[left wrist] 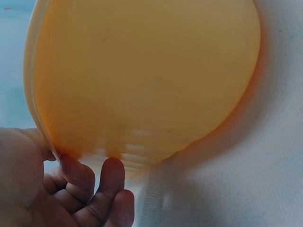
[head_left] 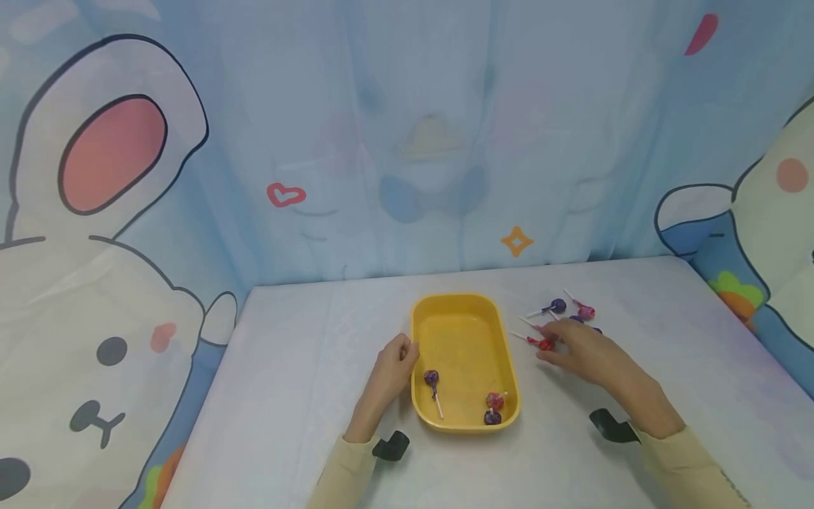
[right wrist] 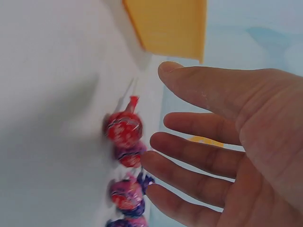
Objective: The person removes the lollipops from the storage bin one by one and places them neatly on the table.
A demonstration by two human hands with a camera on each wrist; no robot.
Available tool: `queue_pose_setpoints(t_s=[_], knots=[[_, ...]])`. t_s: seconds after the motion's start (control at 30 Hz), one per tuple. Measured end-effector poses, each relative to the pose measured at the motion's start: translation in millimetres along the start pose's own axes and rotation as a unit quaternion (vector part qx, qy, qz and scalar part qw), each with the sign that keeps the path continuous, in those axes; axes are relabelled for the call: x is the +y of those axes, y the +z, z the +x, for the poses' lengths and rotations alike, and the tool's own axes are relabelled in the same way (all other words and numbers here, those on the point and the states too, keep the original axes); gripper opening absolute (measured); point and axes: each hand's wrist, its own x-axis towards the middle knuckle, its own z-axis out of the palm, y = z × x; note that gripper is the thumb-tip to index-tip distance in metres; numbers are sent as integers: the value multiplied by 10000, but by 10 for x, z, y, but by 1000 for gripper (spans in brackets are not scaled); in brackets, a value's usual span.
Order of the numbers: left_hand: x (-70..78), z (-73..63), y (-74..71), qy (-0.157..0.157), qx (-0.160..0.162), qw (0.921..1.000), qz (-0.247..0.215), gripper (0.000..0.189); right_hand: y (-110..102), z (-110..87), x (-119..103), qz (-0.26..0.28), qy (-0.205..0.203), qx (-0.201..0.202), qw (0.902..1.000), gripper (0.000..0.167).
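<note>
A yellow tray (head_left: 458, 332) lies on the white table, and my left hand (head_left: 393, 364) holds its left rim. In the left wrist view, thumb and forefinger pinch the tray edge (left wrist: 29, 71), the other fingers loosely bent below it. Inside the tray are a purple lollipop (head_left: 431, 377), a red one (head_left: 495, 401) and a dark purple one (head_left: 492, 417). Right of the tray my right hand (head_left: 591, 357) hovers at several wrapped lollipops, fingers spread and holding nothing. Nearest to it is a red lollipop (right wrist: 124, 130); the hand partly covers others in the head view.
Just behind the right hand lie a dark purple lollipop (head_left: 558, 305) and a pink one (head_left: 586, 312). The table (head_left: 305, 396) reaches back to a blue curtain (head_left: 407, 141) printed with cartoon animals. A dark wrist mount (head_left: 613, 426) sits by the right sleeve.
</note>
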Motion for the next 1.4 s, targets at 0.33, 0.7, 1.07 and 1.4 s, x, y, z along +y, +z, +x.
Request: queue_pose_setpoints(t_s=[0.33, 0.7, 1.07, 1.4], knots=[[6, -6, -6, 43, -19, 10000, -72, 25, -115, 31, -216, 0, -164, 62, 9998, 53], [-10, 3, 3, -89, -35, 9999, -113, 24, -202, 64, -492, 60, -642, 143, 9978, 47], [-5, 0, -6, -19, -14, 9999, -122, 25, -177, 157, -816, -213, -847, -27, 9962, 46], [5, -1, -13, 7, -38, 9998, -177, 25, -110, 230, -1000, -287, -1226, -54, 9920, 39]])
